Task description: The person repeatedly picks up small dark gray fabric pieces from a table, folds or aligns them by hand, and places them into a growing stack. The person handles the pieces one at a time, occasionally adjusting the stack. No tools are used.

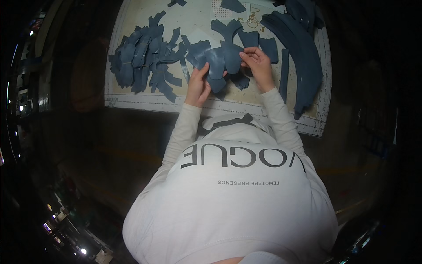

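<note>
We see a loose fan of blue-grey pieces, flat, smooth and faintly shiny, with rounded lobes and curved outlines, several overlapping one another. It is held up just above the near part of the pale table, in front of the person's body, between the two hands. The left hand grips it from the lower left: we see the thumb laid on top and other fingers curled underneath, closed on the layers with little gap. The right hand is at the right edge, where thumb and forefinger come together in a pinch on a rounded piece; how many layers lie between them we cannot tell. To the left we find a heaped pile of similar pieces, and to the right a stack of long curved strips, with a narrow straight strip just beside it
</note>
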